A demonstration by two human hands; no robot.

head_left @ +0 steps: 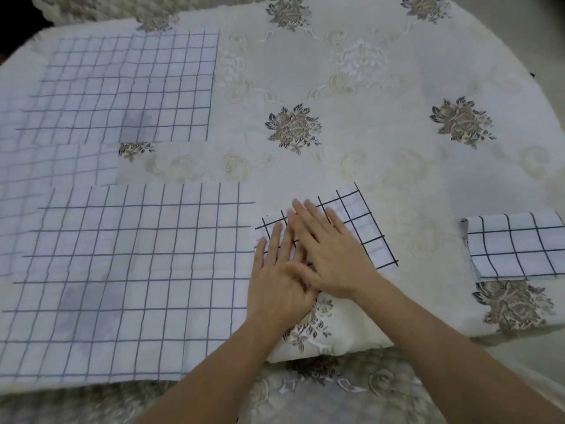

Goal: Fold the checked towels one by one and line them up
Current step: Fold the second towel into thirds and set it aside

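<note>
A small folded checked towel [363, 228], white with dark lines, lies near the table's front edge at centre. My left hand [279, 276] and my right hand [330, 255] both press flat on it with straight fingers, the right partly over the left. A second folded checked towel [516, 249] lies apart at the right edge. A large unfolded checked towel [128, 280] is spread flat at the front left, right beside my left hand. More unfolded checked towels [131, 87] lie overlapping at the back left.
A cream tablecloth with embroidered flowers [351, 117] covers the round table. Its front edge hangs down just below my wrists. The back right of the cloth holds only its flower pattern.
</note>
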